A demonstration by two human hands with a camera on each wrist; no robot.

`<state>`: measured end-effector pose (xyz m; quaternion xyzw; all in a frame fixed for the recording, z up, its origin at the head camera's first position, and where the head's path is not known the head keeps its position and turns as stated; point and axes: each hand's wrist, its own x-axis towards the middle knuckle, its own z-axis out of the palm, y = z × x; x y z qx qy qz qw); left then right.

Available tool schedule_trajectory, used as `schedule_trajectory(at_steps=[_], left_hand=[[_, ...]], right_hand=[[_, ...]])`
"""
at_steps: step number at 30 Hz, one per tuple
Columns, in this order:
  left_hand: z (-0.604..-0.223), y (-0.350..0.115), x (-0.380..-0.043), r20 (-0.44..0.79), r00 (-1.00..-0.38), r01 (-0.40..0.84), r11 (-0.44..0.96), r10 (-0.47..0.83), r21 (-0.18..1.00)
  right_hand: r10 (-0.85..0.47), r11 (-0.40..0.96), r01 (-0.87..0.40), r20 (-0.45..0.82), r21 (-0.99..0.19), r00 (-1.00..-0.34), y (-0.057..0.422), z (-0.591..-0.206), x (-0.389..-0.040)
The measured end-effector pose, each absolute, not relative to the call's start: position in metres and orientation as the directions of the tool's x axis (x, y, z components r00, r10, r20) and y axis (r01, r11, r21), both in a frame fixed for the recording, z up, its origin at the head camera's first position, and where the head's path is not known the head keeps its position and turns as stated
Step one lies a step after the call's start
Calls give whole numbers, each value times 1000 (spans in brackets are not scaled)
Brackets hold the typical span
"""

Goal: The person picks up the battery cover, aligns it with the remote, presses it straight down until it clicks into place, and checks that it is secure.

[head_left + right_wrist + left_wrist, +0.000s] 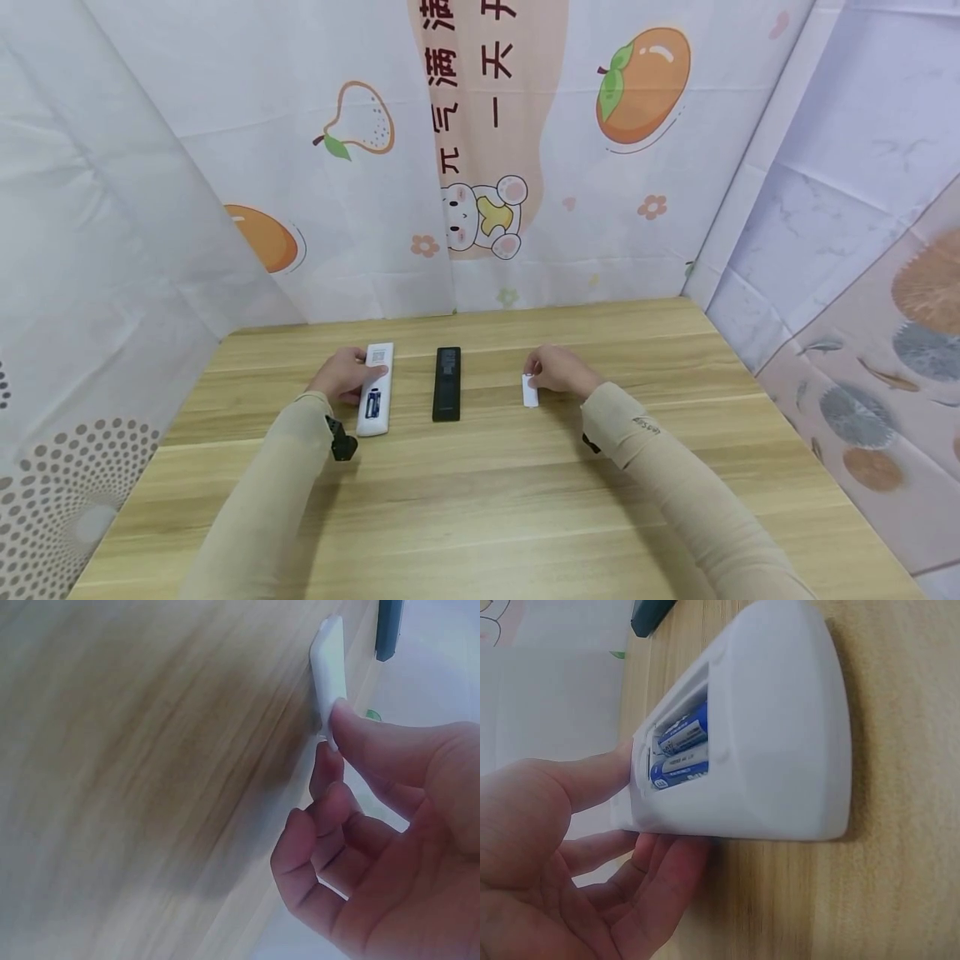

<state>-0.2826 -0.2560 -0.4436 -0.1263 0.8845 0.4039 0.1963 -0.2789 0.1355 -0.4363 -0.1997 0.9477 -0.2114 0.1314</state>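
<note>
- White remote [383, 385]: left of the black remote [447, 387], on or just above the bench [465, 492], two batteries [684, 736] showing in its back. Likely stiff, light, slightly slick; best held by its long edges.
- Left hand [341, 375]: grips its far half, thumb on top, fingers along the side.
- Cover [530, 395]: right of the black remote; thin, probably very light, snappable if bent.
- Right hand [561, 370]: pinches the cover's far end, a sensible hold, other fingers loosely curled.

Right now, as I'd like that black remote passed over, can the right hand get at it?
Probably yes: beyond the small white piece that the right hand pinches, only bare tabletop shows on the way to the black remote. That piece would likely need setting down first.
</note>
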Motion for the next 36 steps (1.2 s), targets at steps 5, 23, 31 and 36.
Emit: schedule_trajectory(at_steps=[5, 23, 31, 36], left_hand=[[-441, -256, -280, -445, -893, -373, 650, -58, 663], [-434, -247, -281, -440, -894, -363, 705, -81, 609], [-432, -245, -281, -438, -895, -363, 710, -85, 604], [-429, -242, -281, -441, -891, -371, 736, -109, 566]], right_hand=[[-434, 831, -323, -163, -452, -886, 135, -435, -278], [-431, 822, -305, -176, -481, -885, 129, -439, -278], [-421, 817, -285, -181, -501, -889, 129, -439, -279], [-418, 817, -280, -184, -504, -890, 129, -440, -279]])
